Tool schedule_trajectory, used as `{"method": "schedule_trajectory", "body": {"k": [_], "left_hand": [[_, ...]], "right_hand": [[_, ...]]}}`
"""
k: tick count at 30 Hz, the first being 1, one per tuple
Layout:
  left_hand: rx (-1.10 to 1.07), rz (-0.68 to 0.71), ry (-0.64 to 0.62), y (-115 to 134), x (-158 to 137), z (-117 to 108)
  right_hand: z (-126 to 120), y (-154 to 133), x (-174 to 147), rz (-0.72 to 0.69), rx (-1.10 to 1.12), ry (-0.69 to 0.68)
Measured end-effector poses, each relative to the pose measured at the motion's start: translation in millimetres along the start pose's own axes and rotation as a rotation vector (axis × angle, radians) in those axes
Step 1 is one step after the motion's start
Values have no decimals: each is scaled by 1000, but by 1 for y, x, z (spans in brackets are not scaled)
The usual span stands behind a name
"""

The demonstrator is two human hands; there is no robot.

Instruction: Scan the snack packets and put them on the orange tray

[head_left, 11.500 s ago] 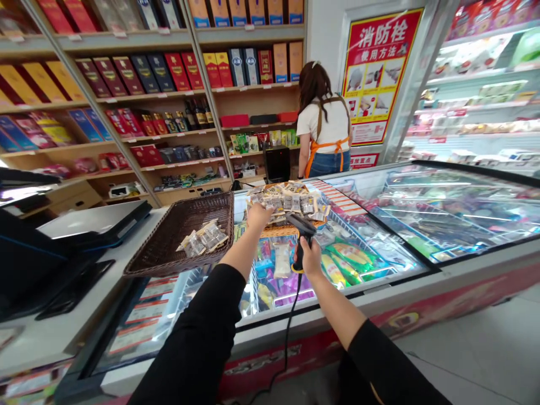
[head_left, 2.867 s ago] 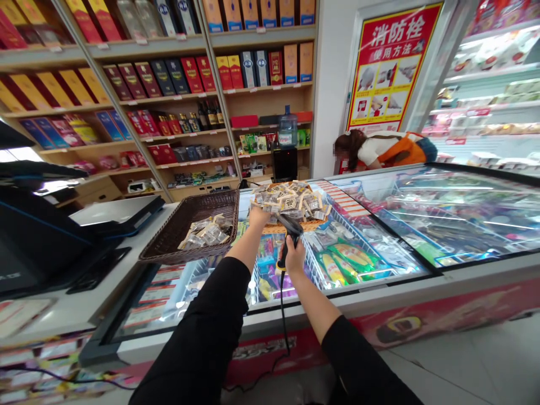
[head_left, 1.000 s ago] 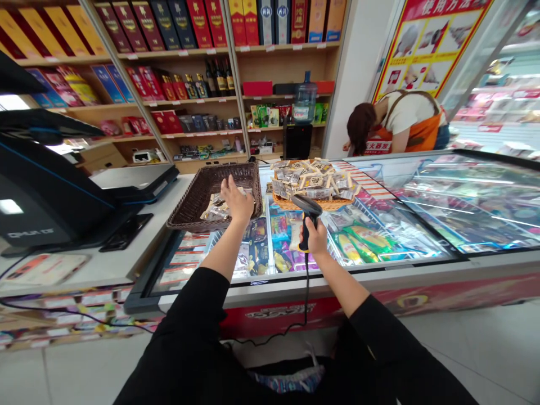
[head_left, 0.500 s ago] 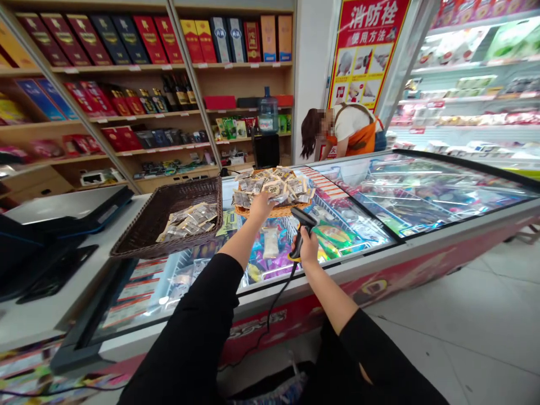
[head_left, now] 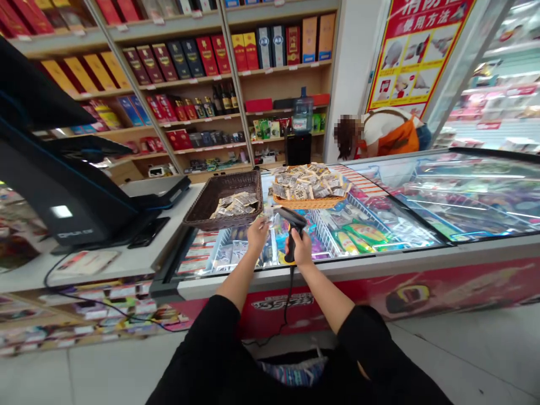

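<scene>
My right hand (head_left: 300, 247) grips a black and yellow barcode scanner (head_left: 292, 219) by its handle, with its head pointing left over the freezer's glass top. Just left of the scanner head, my left hand (head_left: 257, 233) is closed in a pinch on a small packet (head_left: 269, 214), which is blurred and partly hidden by the fingers. Beyond the scanner is a light wicker basket (head_left: 310, 203) heaped with small beige and grey packets (head_left: 307, 183). A dark brown woven basket (head_left: 200, 205) at the left holds a smaller pile of similar packets (head_left: 236, 205).
Both baskets rest on a chest freezer (head_left: 358, 261) full of bagged goods. A checkout terminal (head_left: 80, 197) stands on the left counter. The scanner's cable (head_left: 288, 304) hangs down the freezer front. A co-worker in an orange apron (head_left: 399, 140) bends behind the freezer.
My left hand has come back from the light basket to beside the scanner head, now pinching a packet. The right hand still holds the scanner. The view has swung left.
</scene>
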State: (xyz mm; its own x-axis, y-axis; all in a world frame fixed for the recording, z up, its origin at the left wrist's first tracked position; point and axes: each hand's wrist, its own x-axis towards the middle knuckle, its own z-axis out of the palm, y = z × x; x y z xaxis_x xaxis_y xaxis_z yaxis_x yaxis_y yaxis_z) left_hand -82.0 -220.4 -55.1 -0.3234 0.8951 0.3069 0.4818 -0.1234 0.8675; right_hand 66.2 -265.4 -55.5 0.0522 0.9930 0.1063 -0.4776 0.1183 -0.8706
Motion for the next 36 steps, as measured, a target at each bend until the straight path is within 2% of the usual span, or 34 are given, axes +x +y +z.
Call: {"method": "schedule_trajectory", "body": {"k": [3,14,17,20,29,36], "left_hand": [[-20,-35,92,-7,-7,0],[-54,44,115,-4,-8,2],[-63,41,109,-5,-8,3],[-71,37,101,-5,-8,4],[-103,67,87,-10,-6,6],[-43,93,110,-11,-6,6]], "right_hand": [[-5,0,-4,6,-5,9],[-10,-6,-9,4,29,-190],[-11,-10,-9,74,78,-276],[-13,-16,-10,138,76,-286],[-2,-16,-23,-60,-289,-232],[0,-16,-24,-101,-373,-212]]}}
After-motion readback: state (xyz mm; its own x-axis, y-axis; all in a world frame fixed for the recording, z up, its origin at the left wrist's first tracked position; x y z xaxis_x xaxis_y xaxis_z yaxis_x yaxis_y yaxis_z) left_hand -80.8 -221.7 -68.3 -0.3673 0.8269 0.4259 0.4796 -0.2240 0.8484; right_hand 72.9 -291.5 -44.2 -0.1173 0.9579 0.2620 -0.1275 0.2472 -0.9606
